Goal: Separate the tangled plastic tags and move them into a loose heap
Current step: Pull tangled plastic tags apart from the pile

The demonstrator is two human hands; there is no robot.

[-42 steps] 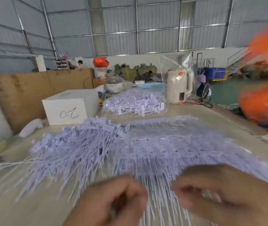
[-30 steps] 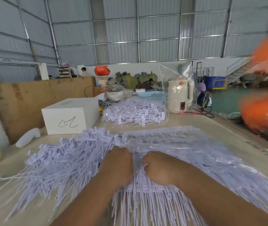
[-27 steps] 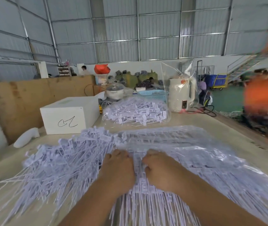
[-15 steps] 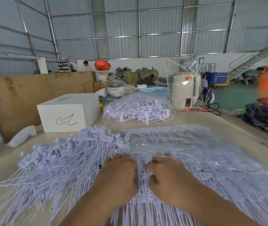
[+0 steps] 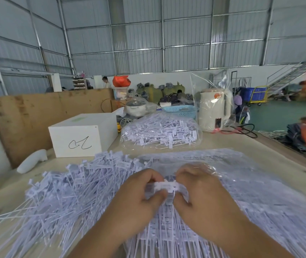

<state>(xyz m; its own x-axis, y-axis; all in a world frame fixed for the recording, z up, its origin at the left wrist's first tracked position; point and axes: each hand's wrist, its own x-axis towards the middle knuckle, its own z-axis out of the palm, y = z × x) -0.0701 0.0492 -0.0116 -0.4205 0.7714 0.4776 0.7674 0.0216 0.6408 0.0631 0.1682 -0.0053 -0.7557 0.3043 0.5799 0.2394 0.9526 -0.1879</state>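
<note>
Tags [image 5: 165, 186] in a joined strip are pinched between left hand [image 5: 139, 197] and right hand [image 5: 198, 192] above the table's [image 5: 260, 146] stacked bundle, mid-separation; pulling apart toward the loose heap [image 5: 70, 192] is judged next

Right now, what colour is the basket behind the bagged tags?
Light blue basket with a perforated lattice wall; head view.

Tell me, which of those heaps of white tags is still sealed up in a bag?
The far heap beside the kettle, wrapped in clear plastic. The near-left heap lies loose on the table.
</note>
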